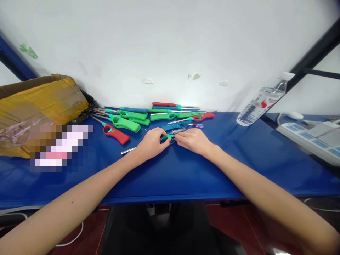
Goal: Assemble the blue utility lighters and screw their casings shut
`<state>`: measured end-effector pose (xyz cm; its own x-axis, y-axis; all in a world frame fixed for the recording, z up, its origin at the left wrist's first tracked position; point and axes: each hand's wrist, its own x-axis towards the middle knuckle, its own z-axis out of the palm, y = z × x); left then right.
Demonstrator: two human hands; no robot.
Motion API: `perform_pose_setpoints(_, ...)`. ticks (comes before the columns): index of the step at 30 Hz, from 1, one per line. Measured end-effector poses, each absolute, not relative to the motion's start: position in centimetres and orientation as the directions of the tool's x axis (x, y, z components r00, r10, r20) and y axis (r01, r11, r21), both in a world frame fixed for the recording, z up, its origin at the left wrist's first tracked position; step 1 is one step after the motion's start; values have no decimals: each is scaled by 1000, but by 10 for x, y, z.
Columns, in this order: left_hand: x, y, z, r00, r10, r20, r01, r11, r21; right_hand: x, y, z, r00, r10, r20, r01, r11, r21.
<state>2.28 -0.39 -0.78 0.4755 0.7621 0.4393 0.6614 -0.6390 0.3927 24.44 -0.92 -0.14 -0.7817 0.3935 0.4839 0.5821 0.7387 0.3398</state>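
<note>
Both hands meet over the middle of the blue table. My left hand [152,143] is closed, its thumb and fingers pinching a lighter [170,136] with teal and dark blue parts. A metal rod [128,151] sticks out to the left from under that hand. My right hand [191,140] has its fingers pressed together at the lighter's right end, by a small silver part. The fingers hide much of the lighter. Just behind the hands lie a blue casing piece [170,126] and a screwdriver [196,125] with a clear handle.
Several green lighters [129,124], a red lighter [117,134] and others lie toward the white wall. A taped cardboard box [50,102] stands left, a water bottle [261,101] at back right, and a white power strip [313,138] at far right.
</note>
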Motion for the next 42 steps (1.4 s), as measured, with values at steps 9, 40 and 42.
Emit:
perform_pose_setpoints(9, 23, -4, -7, 465, 762, 450, 656, -638, 402, 249, -7, -5, -766, 449, 460, 598, 759, 256)
perform_pose_setpoints(40, 27, -5, -6, 409, 810, 420, 706, -572, 418, 250, -3, -7, -738, 421, 527, 568, 810, 147)
perform_pose_setpoints(42, 27, -6, -6, 417, 808, 415, 704, -577, 415, 250, -3, -7, -732, 418, 539, 563, 815, 133)
